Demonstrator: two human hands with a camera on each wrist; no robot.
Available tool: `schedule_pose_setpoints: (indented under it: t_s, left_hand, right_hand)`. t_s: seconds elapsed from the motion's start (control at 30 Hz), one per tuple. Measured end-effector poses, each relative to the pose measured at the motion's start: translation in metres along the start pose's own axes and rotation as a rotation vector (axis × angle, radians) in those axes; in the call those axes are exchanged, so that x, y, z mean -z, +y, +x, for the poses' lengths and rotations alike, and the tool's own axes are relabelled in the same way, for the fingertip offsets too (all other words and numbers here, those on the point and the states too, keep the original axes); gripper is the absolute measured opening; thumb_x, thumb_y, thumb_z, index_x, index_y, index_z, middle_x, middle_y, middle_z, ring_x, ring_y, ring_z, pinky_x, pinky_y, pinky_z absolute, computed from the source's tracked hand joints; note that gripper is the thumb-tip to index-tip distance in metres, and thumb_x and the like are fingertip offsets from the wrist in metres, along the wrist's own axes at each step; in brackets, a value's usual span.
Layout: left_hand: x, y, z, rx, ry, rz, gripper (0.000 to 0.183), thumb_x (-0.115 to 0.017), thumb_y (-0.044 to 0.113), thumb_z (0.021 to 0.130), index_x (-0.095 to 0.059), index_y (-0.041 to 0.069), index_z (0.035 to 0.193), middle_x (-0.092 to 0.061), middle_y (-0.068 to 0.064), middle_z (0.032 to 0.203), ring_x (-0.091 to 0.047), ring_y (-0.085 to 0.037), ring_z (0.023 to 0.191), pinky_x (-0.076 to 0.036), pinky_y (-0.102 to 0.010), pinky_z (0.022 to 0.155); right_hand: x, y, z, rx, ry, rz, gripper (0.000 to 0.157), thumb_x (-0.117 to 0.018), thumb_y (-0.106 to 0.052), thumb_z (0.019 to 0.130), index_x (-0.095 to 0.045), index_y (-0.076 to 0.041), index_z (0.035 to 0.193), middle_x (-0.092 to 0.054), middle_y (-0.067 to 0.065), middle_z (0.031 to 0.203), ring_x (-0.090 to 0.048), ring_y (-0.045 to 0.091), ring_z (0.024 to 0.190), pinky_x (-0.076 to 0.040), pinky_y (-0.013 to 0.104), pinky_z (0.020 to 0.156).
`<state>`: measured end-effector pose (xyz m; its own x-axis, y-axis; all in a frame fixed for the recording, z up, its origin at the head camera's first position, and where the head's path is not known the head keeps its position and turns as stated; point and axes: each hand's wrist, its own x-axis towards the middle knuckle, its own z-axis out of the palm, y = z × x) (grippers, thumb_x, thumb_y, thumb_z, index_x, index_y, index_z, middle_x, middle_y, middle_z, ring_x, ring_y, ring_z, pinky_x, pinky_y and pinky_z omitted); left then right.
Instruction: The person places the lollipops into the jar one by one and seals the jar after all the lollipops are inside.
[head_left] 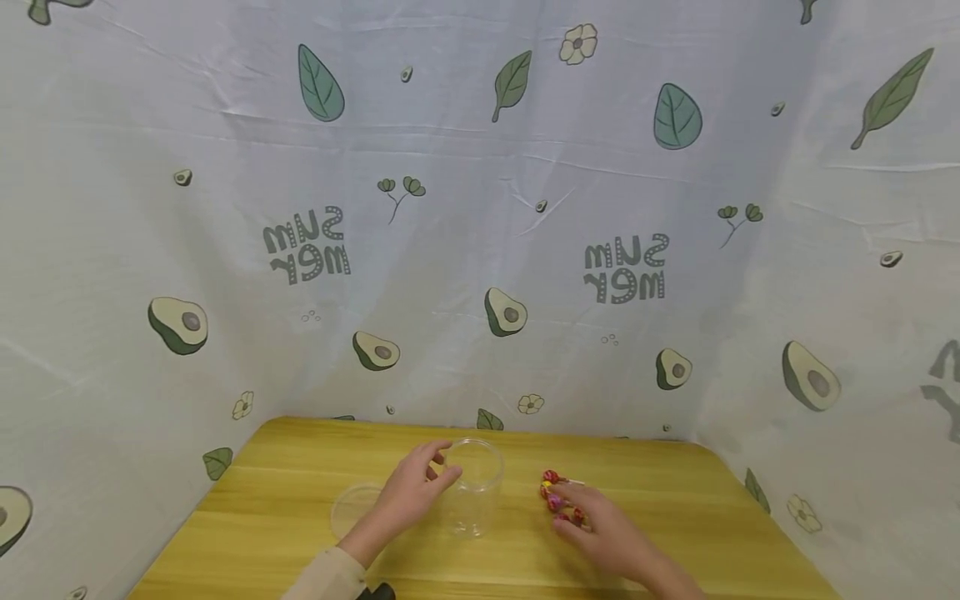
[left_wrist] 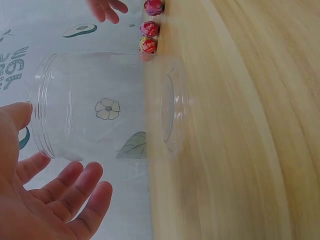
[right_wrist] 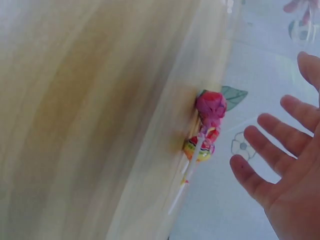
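Note:
A clear plastic jar [head_left: 474, 508] stands upright and without a lid on the wooden table, in the middle. My left hand [head_left: 417, 489] is at its left side, thumb and forefinger close to the rim, the other fingers loosely spread. In the left wrist view the thumb and forefinger seem to touch the jar's rim [left_wrist: 46, 107]; I cannot tell how firmly. Right of the jar lie several wrapped lollipops [head_left: 554, 503], red, pink and yellow with white sticks. Over them hovers my right hand [head_left: 609, 533], fingers spread, apart from the lollipops [right_wrist: 211, 105] in the right wrist view.
A round clear lid [head_left: 347, 508] lies flat on the table, left of the jar and partly behind my left forearm. The wooden table [head_left: 660, 475] ends at a pale curtain [head_left: 450, 150] printed with avocados and leaves, which hangs behind and at both sides.

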<state>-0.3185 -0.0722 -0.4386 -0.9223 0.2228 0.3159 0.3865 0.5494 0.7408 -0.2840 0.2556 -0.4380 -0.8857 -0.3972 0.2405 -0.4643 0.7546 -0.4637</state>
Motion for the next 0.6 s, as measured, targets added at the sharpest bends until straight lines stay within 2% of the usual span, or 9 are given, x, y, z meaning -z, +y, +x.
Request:
schedule_pose_setpoints:
  t_s: [0.07, 0.17, 0.27, 0.4, 0.6]
  left_hand:
    - [-0.001, -0.001, 0.001, 0.002, -0.007, -0.011, 0.057, -0.058, 0.052, 0.099, -0.054, 0.015, 0.142, -0.062, -0.008, 0.12, -0.055, -0.013, 0.089, -0.047, -0.031, 0.07]
    - [-0.002, -0.002, 0.002, 0.003, -0.017, -0.019, 0.06, -0.056, 0.056, 0.099, -0.053, 0.016, 0.144, -0.061, -0.011, 0.123, -0.055, -0.013, 0.09, -0.047, -0.031, 0.069]
    - [-0.003, -0.002, 0.002, 0.002, -0.023, -0.024, 0.062, -0.055, 0.057, 0.099, -0.052, 0.016, 0.145, -0.06, -0.012, 0.124, -0.054, -0.014, 0.09, -0.046, -0.031, 0.069]
    - [-0.004, -0.003, 0.001, 0.0, -0.024, -0.033, 0.062, -0.055, 0.056, 0.099, -0.051, 0.015, 0.145, -0.059, -0.012, 0.125, -0.055, -0.014, 0.092, -0.047, -0.033, 0.071]
    - [-0.003, -0.003, 0.0, -0.013, -0.017, -0.051, 0.063, -0.056, 0.055, 0.099, -0.05, 0.013, 0.146, -0.058, -0.014, 0.127, -0.056, -0.018, 0.101, -0.049, -0.038, 0.078]
  right_hand:
    - [0.003, 0.0, 0.0, -0.015, -0.005, 0.036, 0.053, -0.066, -0.041, 0.097, -0.059, -0.009, 0.139, -0.059, 0.014, 0.141, -0.053, 0.04, 0.131, -0.042, 0.061, 0.103]
    - [0.005, 0.004, 0.0, -0.064, -0.008, 0.09, 0.051, -0.064, -0.041, 0.098, -0.059, -0.012, 0.139, -0.06, 0.012, 0.139, -0.057, 0.037, 0.127, -0.048, 0.058, 0.098]
    - [0.006, 0.01, 0.002, -0.121, 0.007, 0.146, 0.047, -0.064, -0.038, 0.099, -0.06, -0.012, 0.138, -0.063, 0.011, 0.135, -0.06, 0.03, 0.118, -0.053, 0.043, 0.088]
    - [0.006, 0.018, 0.001, -0.168, 0.059, 0.215, 0.042, -0.063, -0.031, 0.101, -0.063, -0.007, 0.134, -0.066, 0.013, 0.128, -0.061, 0.02, 0.107, -0.051, 0.026, 0.076]
    - [0.009, 0.025, -0.001, -0.206, 0.148, 0.288, 0.037, -0.061, -0.026, 0.102, -0.064, -0.004, 0.132, -0.068, 0.014, 0.126, -0.062, 0.016, 0.105, -0.052, 0.026, 0.078]
